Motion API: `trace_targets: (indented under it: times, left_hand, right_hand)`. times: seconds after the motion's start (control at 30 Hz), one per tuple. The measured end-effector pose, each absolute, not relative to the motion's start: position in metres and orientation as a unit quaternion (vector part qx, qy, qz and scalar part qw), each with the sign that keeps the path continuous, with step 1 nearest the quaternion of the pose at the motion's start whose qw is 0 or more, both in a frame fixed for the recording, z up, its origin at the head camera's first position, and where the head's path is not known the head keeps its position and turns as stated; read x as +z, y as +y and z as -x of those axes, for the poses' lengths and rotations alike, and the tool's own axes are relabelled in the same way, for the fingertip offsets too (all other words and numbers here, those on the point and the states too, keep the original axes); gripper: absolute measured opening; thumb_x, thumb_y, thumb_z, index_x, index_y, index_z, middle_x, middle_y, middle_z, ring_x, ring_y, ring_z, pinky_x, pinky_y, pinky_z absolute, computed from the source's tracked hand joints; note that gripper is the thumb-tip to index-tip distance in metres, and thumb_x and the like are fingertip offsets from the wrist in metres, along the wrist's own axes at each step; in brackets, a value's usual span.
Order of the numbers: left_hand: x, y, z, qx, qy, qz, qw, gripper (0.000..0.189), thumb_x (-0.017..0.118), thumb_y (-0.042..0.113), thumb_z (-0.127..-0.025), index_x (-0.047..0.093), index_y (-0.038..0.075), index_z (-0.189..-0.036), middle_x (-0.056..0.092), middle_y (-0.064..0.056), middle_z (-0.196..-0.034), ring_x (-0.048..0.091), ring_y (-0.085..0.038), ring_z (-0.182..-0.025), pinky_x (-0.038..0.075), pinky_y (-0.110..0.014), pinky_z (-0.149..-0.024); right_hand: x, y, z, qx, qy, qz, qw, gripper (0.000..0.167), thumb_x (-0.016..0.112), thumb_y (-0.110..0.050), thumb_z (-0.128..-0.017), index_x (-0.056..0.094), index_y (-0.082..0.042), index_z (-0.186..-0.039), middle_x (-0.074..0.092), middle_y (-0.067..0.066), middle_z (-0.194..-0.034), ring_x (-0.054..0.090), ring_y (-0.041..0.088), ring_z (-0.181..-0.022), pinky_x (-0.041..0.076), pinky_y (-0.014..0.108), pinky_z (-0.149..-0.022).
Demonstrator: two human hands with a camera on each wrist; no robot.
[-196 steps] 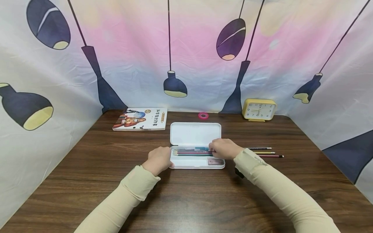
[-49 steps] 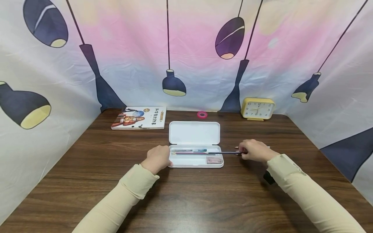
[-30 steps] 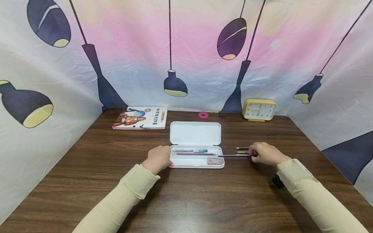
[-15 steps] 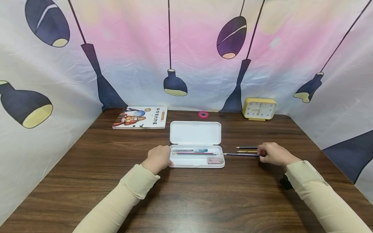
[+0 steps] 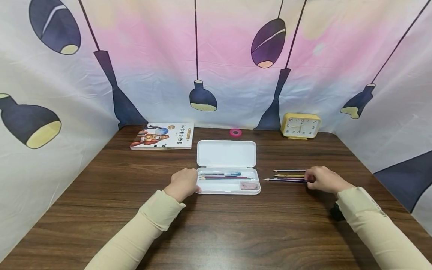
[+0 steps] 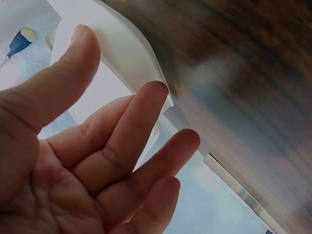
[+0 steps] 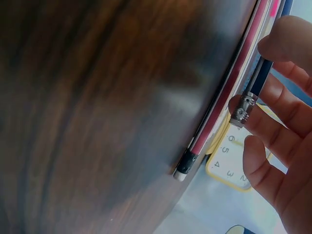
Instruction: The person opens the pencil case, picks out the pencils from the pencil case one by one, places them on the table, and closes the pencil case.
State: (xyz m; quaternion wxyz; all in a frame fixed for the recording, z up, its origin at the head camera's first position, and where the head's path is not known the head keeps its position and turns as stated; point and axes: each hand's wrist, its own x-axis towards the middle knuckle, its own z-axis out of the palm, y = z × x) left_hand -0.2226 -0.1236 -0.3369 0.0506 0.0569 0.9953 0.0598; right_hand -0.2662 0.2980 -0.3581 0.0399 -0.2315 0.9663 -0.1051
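Note:
A white pencil case (image 5: 219, 186) lies with its lid (image 5: 227, 153) raised at the back. Inside are a blue pen (image 5: 233, 174), a few pencils (image 5: 224, 178) and a small pinkish block (image 5: 249, 186). My left hand (image 5: 183, 183) holds the case's left end, thumb and fingertips at its wall. To the right of the case, my right hand (image 5: 324, 179) pinches a dark blue pencil (image 7: 261, 78) near its silver eraser end, tip toward the case. Beside it on the table lie a black pencil (image 5: 288, 171), a yellow pencil (image 5: 288, 176) and a maroon pencil (image 7: 226, 92), partly hidden by the hand.
At the back of the wooden table (image 5: 209, 228) are a picture book (image 5: 180, 137) on the left, a pink ring-shaped roll (image 5: 235, 132) in the middle and a yellow clock (image 5: 300, 126) on the right. Printed cloth (image 5: 152, 93) walls in the back and sides.
My right hand has moved from inside the case out to the right, drawing the dark blue pencil over the case's right edge to beside the other pencils. My left hand has stayed at the case.

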Motion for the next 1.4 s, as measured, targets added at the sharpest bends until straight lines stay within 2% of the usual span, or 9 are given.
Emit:
trace_targets:
  times: [0.33,0.63,1.07,1.4]
  left_hand:
    - [-0.337,-0.124,0.223,0.060,0.995,-0.059,0.047,0.034,0.076,0.032,-0.063,0.060,0.004,-0.075,0.061,-0.009,-0.076,0.051,-0.018,-0.062,0.041,-0.035,-0.048]
    - [-0.337,-0.125,0.222,0.062,0.995,-0.058,0.045,0.036,0.076,0.032,-0.063,0.061,0.003,-0.078,0.061,-0.010,-0.077,0.052,-0.018,-0.064,0.042,-0.036,-0.049]
    - [-0.338,-0.125,0.222,0.064,0.995,-0.059,0.043,0.033,0.076,0.032,-0.062,0.059,0.006,-0.072,0.061,-0.009,-0.077,0.054,-0.019,-0.066,0.042,-0.035,-0.048]
    - [-0.339,-0.125,0.223,0.066,0.995,-0.059,0.045,0.037,0.076,0.032,-0.062,0.060,0.003,-0.078,0.061,-0.010,-0.076,0.051,-0.018,-0.062,0.041,-0.034,-0.048]
  right_hand:
    - [-0.358,0.307,0.268,-0.096,0.969,0.221,0.053,0.009,0.062,-0.005,-0.074,0.057,-0.010,-0.080,0.046,-0.003,-0.068,0.040,0.013,-0.060,0.033,0.030,-0.052]
    - [-0.357,0.312,0.269,-0.087,0.972,0.204,0.078,0.010,0.062,-0.005,-0.074,0.055,-0.012,-0.076,0.044,-0.002,-0.066,0.039,0.014,-0.059,0.031,0.030,-0.050]
    - [-0.357,0.320,0.272,-0.072,0.974,0.191,0.093,0.010,0.062,-0.006,-0.072,0.055,-0.012,-0.076,0.043,-0.001,-0.066,0.040,0.014,-0.058,0.032,0.031,-0.051]
    - [-0.354,0.314,0.273,-0.051,0.976,0.195,0.088,0.009,0.062,-0.004,-0.072,0.060,-0.007,-0.081,0.048,-0.001,-0.068,0.043,0.013,-0.059,0.037,0.032,-0.052]
